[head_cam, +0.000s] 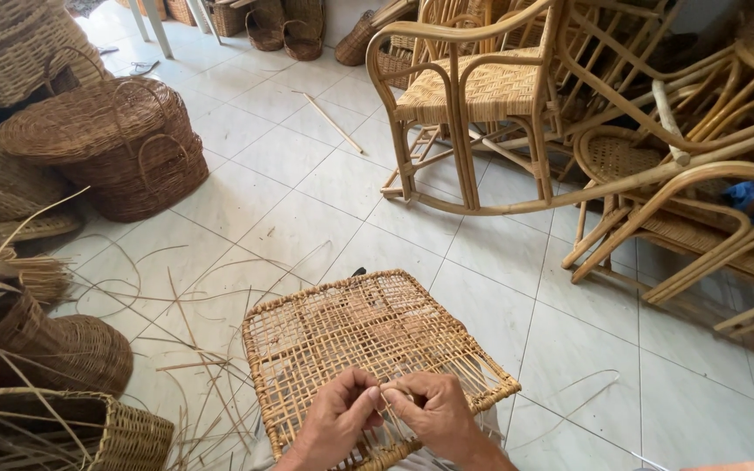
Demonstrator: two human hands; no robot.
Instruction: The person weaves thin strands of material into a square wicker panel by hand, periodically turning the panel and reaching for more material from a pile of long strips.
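We pinch one cane strand [392, 403] between left hand [339, 417] and right hand [436, 413] over the half-woven seat panel [351, 336]; overtightening could snap it.

Under the fingers [375, 394] lies a woven cane seat panel [368, 340], pale straw-coloured, its open lattice dry and matt, its rim a smooth rounded rattan rod. Loose cane strips [194, 349] left of the fingers look thin, stiff and dull. Beyond the fingers the floor [307, 192] is glazed white tile, smooth with a soft sheen. The rocking chair [473, 96] beyond has a polished, lightly glossy rattan frame. Far left, the lidded basket [124, 148] is rough brown wicker.
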